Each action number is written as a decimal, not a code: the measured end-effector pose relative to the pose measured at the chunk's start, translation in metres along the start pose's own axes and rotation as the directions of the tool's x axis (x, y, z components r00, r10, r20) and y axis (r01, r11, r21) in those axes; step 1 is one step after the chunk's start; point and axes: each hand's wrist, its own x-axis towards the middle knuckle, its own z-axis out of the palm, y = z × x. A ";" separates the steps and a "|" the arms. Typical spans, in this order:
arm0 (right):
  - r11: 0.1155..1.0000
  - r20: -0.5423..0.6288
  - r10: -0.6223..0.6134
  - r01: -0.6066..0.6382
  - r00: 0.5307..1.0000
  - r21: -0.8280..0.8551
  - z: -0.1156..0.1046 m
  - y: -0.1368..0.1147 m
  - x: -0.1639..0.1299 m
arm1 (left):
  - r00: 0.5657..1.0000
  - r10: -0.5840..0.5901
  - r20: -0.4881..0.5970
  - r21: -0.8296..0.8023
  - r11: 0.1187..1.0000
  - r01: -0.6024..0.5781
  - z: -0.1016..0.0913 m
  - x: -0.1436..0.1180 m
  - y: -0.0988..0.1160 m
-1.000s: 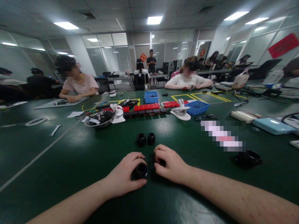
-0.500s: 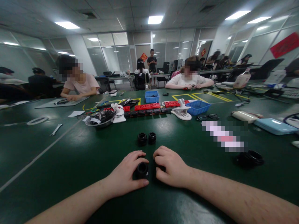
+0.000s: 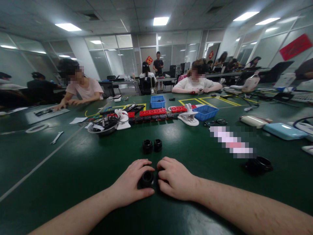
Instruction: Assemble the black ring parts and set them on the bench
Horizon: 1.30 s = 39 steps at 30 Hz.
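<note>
A black ring-shaped part [image 3: 148,178] is grasped between thumb and fingers of the left hand [image 3: 130,186], low on the green counter [image 3: 73,169]. Just beside it, the right hand [image 3: 176,179] is curled, knuckles up; what its grip encloses cannot be told. Two similar black parts [image 3: 152,145] are seen beyond, apart from both hands.

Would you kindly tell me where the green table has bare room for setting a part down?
Bare patches: left of the left hand, out to the white line; and between the right hand and the large black ring. Crowded: behind the two small black round parts, around the metal bowl and red blocks.
</note>
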 end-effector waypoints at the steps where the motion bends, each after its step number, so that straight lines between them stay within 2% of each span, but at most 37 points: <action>1: 1.000 -0.003 0.005 -0.005 1.000 -0.001 0.000 0.000 0.000 | 1.000 0.000 0.001 0.001 1.000 0.000 0.000 0.000 0.000; 13: 1.000 -0.044 -0.007 0.007 0.999 -0.004 0.001 0.000 0.000 | 1.000 0.016 -0.013 0.008 1.000 -0.016 0.003 0.000 -0.003; 39: 0.986 -0.273 -0.091 0.125 0.958 0.112 -0.005 0.001 -0.001 | 1.000 0.006 -0.012 0.000 1.000 -0.006 0.003 0.000 -0.004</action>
